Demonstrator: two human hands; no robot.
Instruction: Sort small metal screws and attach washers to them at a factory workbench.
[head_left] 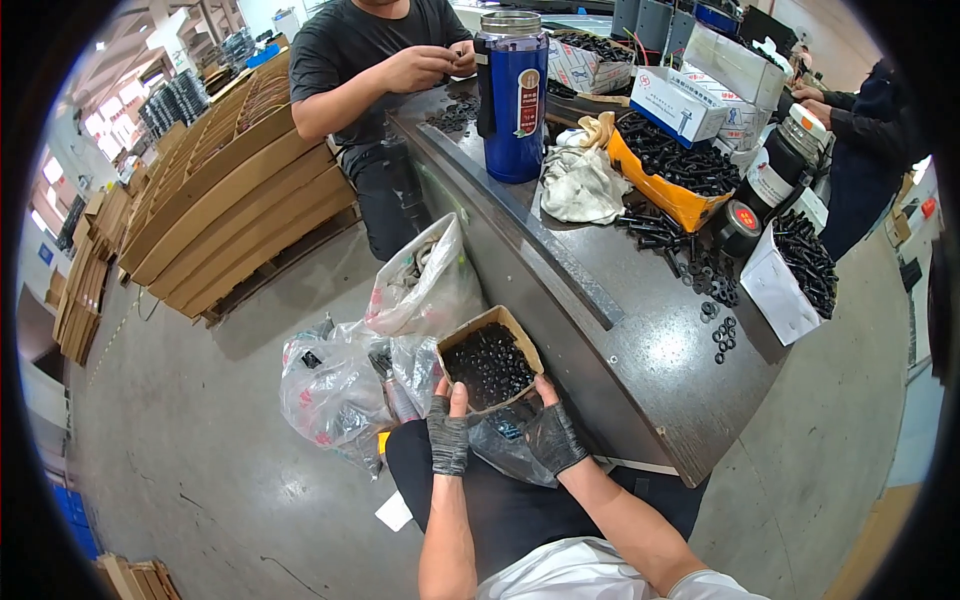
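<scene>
Between my two hands I hold a small open cardboard box (447,349), partly filled with small black metal pieces that look like nuts. My left hand (449,432), in a grey fingerless glove, grips its near left corner. At the near right corner is my right hand (553,433), gloved the same way, with fingers along the side. The box is above my lap, beside the dark side of the table. Under it, next to my right hand, lies a clear plastic bag (500,449) with dark pieces inside.
On the dark table (640,370) stand a blue flask (516,110), an orange-edged box of black bolts (668,178) and a white box of bolts (785,292). Loose washers (722,338) lie near its edge. Plastic bags (330,385) sit on the floor. A co-worker (365,75) handles something small across the table.
</scene>
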